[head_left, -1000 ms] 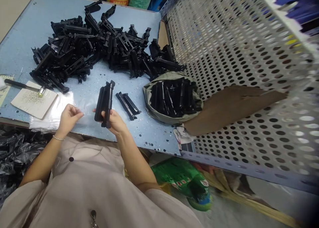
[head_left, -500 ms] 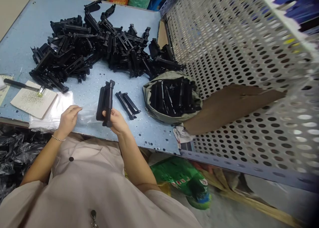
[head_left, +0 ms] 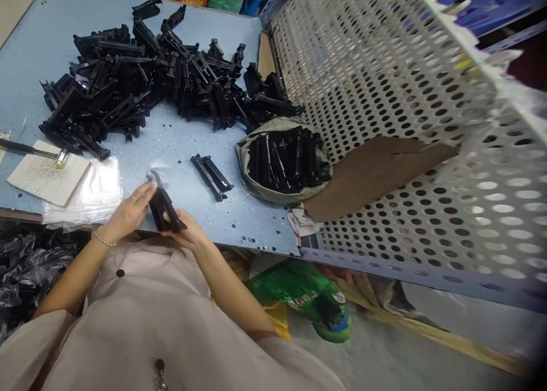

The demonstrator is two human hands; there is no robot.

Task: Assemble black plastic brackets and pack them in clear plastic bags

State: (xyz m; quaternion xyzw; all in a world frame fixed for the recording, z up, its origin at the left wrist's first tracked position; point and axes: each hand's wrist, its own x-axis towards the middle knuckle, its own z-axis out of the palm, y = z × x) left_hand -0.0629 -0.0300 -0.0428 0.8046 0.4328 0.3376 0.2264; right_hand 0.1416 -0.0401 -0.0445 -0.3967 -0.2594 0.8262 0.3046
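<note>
My right hand is closed around the lower end of a long black plastic part, which tilts over the table's front edge. At the part's upper end, my left hand pinches a clear plastic bag; the film is blurred and shows over that end. How far the bag covers the part I cannot tell. Right of my hands, a similar pair of slim black parts lies on the blue table. A stack of clear bags lies left of my left hand.
Across the back of the table spreads a heap of black parts. A greenish sack full of them stands at right, against a perforated metal panel with brown cardboard. A dark-handled tool rests on a pale board.
The black part has come down and left, its top tipping toward my left hand. My left hand has moved right to meet it with the bag. The view has shifted slightly.
</note>
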